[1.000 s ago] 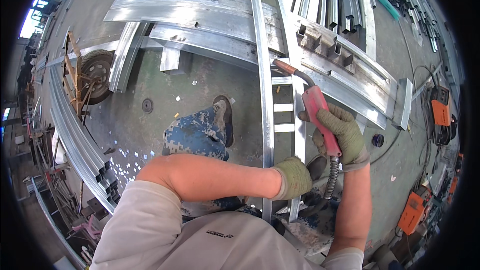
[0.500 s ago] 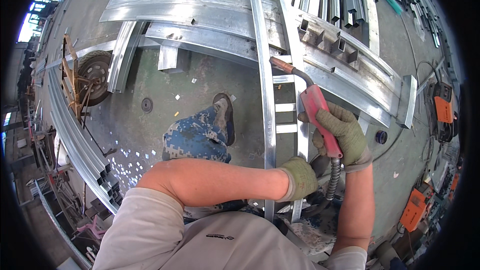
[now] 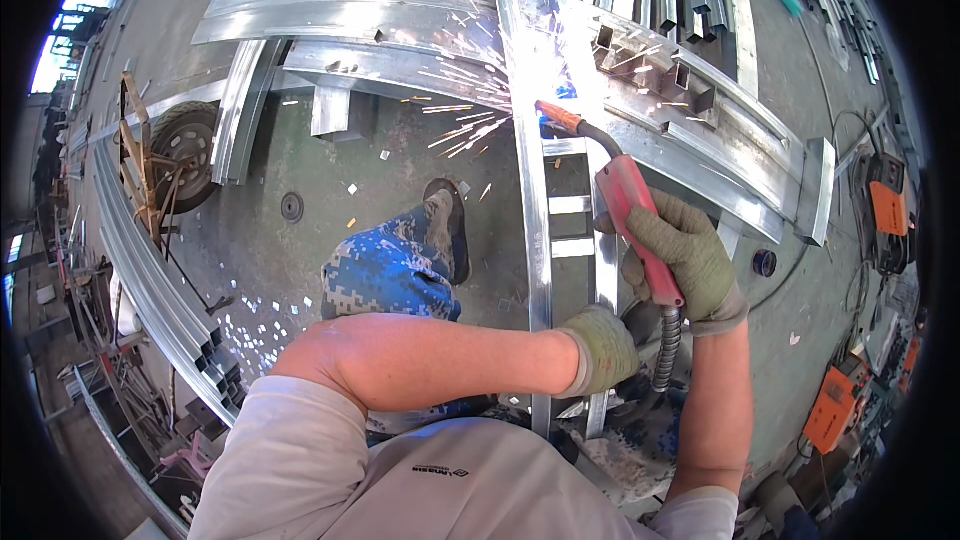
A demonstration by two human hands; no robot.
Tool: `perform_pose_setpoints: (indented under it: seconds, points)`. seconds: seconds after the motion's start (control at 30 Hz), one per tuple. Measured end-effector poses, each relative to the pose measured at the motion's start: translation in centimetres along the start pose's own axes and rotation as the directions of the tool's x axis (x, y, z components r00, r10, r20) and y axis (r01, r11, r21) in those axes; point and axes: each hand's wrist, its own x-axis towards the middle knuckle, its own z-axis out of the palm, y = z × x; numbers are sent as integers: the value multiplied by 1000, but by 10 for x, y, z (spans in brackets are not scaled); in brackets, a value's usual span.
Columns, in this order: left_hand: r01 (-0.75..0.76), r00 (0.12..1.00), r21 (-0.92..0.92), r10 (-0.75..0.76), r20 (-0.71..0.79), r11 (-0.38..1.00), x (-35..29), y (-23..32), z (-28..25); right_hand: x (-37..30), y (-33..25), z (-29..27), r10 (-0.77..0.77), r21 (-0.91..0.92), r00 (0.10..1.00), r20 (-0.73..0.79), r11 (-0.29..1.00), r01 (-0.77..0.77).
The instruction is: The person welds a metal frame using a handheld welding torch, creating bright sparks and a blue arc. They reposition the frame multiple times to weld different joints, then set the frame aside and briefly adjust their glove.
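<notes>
Right grip [image 3: 688,255] clasps red torch [image 3: 638,218], left grip [image 3: 604,348] can't be judged, metal beams [image 3: 350,12] crossing beneath the frame [image 3: 537,260].

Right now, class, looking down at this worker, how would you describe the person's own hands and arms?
The left hand and right hand wear olive-green work gloves with greyish cuffs. Both forearms are bare, below short, light grey sleeves.

The ladder frame [image 3: 572,248] runs near to far across the beams [image 3: 350,15], the wheel [image 3: 195,140] to its left. The torch [image 3: 640,225] in the right hand [image 3: 690,260] reaches over the frame's right rail [image 3: 606,285].
</notes>
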Motion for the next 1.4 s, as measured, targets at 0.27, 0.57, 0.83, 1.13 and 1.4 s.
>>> perform_pose_setpoints:
  seconds: [0.27,0.57,0.83,1.13,1.4]
  points:
    - [7,999,17,-7,-33,1000,-1,0,-1,-1,-3,3,20,-33,999,-27,999,-21]
    - [-10,1000,18,9,16,1000,1,-2,-2,-3,-3,-2,11,-10,999,-40,1000,-11]
    - [-5,999,-2,5,51,1000,1,-1,-8,0,0,1,16,-53,1000,-26,998,-18]
    - [14,1000,-16,-14,6,1000,4,-2,3,-5,-7,6,30,-72,999,-20,997,-31]
    - [32,999,-14,-31,44,999,1,1,-9,-4,-3,4,18,-83,999,-45,996,-22]
